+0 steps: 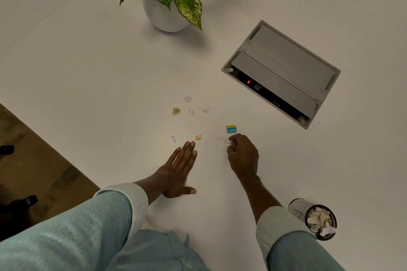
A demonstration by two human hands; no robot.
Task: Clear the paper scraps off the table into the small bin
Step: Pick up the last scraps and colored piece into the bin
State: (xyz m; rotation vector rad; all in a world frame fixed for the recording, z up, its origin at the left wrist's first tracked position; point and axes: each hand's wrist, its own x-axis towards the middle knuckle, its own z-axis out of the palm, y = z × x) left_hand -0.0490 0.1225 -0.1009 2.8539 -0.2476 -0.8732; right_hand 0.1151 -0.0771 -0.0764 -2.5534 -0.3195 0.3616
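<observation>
Brightness: dim, even indoor light; the white table top reads warm grey.
Shadow: a soft one spreads right of the round white ceramic plant pot.
Glow: a red indicator lamp shines in the grey recessed socket box.
Sharpness: the crumpled white paper scrap in the right hand looks soft-edged.
Distortion: pale blue sleeves loom large at the near edge.

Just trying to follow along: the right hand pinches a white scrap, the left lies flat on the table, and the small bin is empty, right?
Not empty: the head view shows the small bin holding crumpled paper. The rest stands: the right hand pinches a white scrap and the left hand lies flat on the table.
</observation>
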